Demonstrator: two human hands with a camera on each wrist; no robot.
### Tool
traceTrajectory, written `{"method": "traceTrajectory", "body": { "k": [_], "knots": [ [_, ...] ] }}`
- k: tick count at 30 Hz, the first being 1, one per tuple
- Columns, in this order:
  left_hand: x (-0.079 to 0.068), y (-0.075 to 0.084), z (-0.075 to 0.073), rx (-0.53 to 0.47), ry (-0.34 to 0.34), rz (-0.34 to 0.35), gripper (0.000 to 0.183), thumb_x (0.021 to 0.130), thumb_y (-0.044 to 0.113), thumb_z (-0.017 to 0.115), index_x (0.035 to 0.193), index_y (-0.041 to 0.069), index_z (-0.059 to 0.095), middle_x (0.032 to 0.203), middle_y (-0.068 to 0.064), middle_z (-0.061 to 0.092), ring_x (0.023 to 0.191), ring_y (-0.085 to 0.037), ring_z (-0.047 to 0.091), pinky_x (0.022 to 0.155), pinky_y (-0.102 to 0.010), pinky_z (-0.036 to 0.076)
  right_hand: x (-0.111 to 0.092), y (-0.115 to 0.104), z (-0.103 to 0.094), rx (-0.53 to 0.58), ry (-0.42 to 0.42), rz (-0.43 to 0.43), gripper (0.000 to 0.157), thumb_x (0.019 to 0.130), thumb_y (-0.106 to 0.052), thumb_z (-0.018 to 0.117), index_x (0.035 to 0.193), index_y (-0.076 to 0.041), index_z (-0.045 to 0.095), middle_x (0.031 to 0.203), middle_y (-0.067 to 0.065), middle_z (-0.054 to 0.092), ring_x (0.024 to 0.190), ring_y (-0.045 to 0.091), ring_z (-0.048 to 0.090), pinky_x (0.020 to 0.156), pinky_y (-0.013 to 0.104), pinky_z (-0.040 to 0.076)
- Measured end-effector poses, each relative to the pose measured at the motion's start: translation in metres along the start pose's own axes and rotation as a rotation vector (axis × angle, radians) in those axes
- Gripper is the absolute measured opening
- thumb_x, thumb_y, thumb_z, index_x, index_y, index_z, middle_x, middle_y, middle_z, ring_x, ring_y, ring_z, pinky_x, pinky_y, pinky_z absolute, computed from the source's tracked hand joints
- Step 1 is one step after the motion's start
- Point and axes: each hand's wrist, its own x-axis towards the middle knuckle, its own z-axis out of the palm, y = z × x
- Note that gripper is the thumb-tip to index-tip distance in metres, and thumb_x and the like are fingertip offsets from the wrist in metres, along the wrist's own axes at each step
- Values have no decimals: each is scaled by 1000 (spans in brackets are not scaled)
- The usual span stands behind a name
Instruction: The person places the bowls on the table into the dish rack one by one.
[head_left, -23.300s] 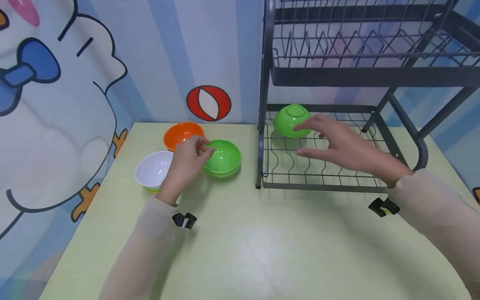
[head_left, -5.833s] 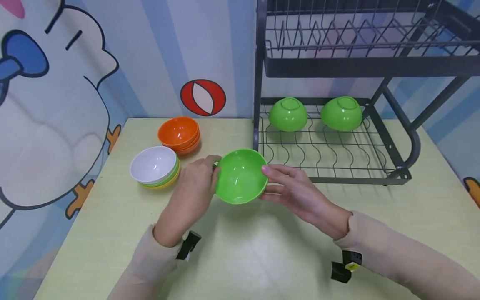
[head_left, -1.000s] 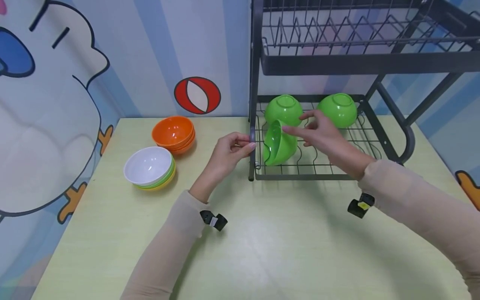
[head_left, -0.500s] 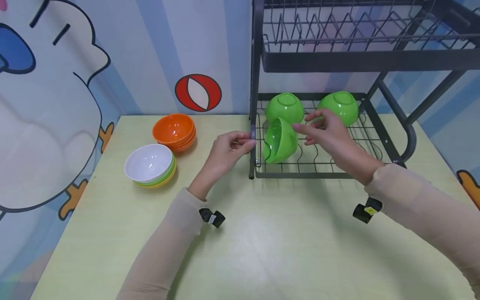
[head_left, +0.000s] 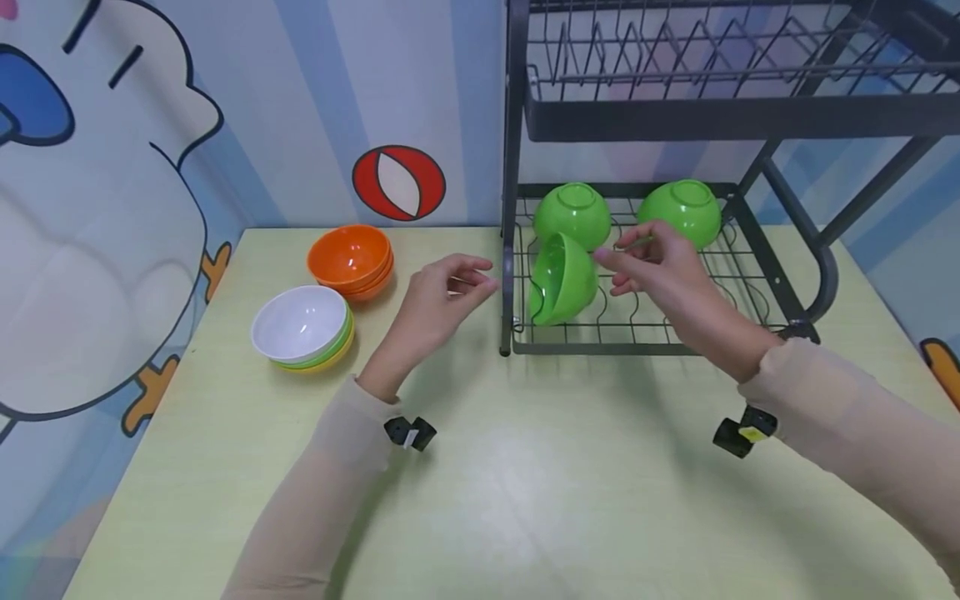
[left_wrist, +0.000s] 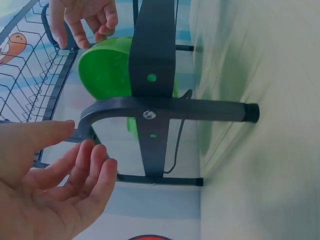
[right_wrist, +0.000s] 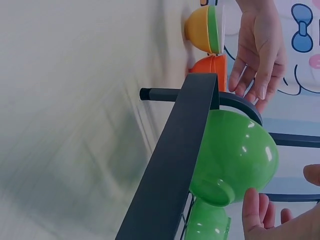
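Observation:
A green bowl (head_left: 562, 280) stands tilted on its side on the rack's lower wire shelf, its opening facing left. Behind it, two more green bowls, a left one (head_left: 572, 215) and a right one (head_left: 681, 214), lie upside down. Just right of the tilted bowl hovers my right hand (head_left: 663, 271), fingers loosely bent and holding nothing; in the right wrist view its fingertips (right_wrist: 251, 200) are close to the bowl's base. My left hand (head_left: 435, 307) hangs left of the rack's front post, thumb and fingers apart, with nothing in it.
The dark two-tier dish rack (head_left: 600, 350) stands on the right of the pale table (head_left: 525, 475). At the left are stacked orange bowls (head_left: 349, 257) and a stack topped by a white bowl (head_left: 300, 323). A painted wall is behind.
The third green bowl, earlier held in both hands, now leans on the shelf. Over the last second my right hand drew slightly right of it, and my left hand left the rack post.

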Motion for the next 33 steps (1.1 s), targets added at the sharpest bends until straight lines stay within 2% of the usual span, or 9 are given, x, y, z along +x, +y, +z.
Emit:
{"method": "traceTrajectory", "body": {
  "k": [4,10,14,21,26,33],
  "knots": [
    [-5,2,-9,37,13,-6,34,98,24,66,129,11,62,111,-4,66,104,-19,61,93,-33,54,-4,-1,0,7,-12,-28,47,96,-34,67,124,-4,45,108,12,57,83,21,65,80,30,57],
    [-14,6,-21,81,66,23,33,96,17,69,128,8,62,110,-6,66,102,-21,62,93,-35,55,-10,2,-2,30,-20,-49,45,97,-33,66,124,-2,47,108,10,55,86,22,64,78,29,58],
    [-21,7,-31,106,99,42,33,95,14,70,126,7,62,110,-7,66,101,-22,63,92,-36,56,-13,3,-4,55,-22,-58,39,98,-32,65,120,-5,48,109,9,54,87,20,64,78,26,57],
    [-32,6,-56,164,126,48,31,96,15,68,125,5,63,113,-8,66,101,-21,62,92,-38,55,-17,6,-3,111,-24,-64,32,99,-27,65,116,-5,49,104,9,54,84,18,64,78,26,58],
    [-41,3,-75,210,164,26,31,96,14,68,125,5,63,113,-8,65,103,-22,61,91,-40,55,-21,7,0,187,-40,-75,25,98,-19,65,111,-2,51,98,8,56,79,18,65,77,28,59],
    [-55,-3,-101,303,222,-2,32,97,7,65,127,1,61,122,-14,63,108,-30,60,94,-48,53,-30,5,9,143,-97,-104,25,99,-18,63,111,2,55,98,7,63,83,19,67,78,30,59]
  ]
}}
